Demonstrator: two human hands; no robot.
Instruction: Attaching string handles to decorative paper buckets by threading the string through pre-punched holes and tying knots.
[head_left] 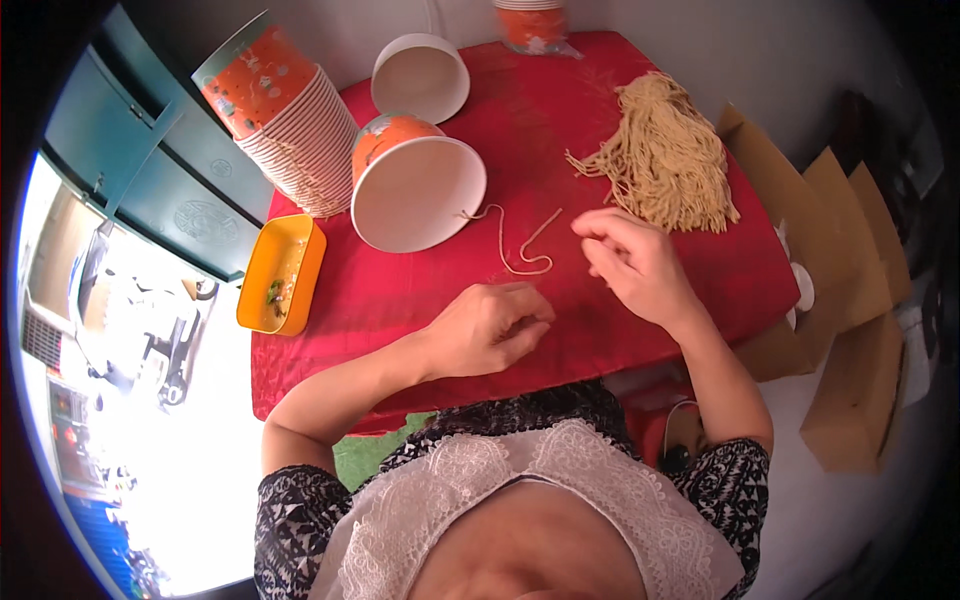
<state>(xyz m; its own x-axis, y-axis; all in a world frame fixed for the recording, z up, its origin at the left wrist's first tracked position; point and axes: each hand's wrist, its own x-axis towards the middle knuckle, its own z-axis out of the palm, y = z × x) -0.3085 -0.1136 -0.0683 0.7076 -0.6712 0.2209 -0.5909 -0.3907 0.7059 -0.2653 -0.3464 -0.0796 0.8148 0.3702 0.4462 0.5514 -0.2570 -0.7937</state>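
Observation:
A loose length of beige cord [515, 262] runs in a curve over the red cloth, one end at the rim of a paper tub [415, 195] that lies on its side, mouth toward me. My left hand [490, 328] is closed just below the cord, fingers curled under; whatever is inside is hidden. Right of the cord's free end hovers my right hand [635, 258], its fingers bent toward the thumb; I cannot make out anything between them. A thick bundle of beige cords [665, 155] lies just beyond that hand.
A tall leaning stack of nested orange tubs [295, 135] stands at the left, beside a yellow tray [317, 265] with small bits inside. Another tub [421, 78] sits behind, and more tubs [533, 25] at the far edge. An open cardboard box [830, 240] stands right of the table.

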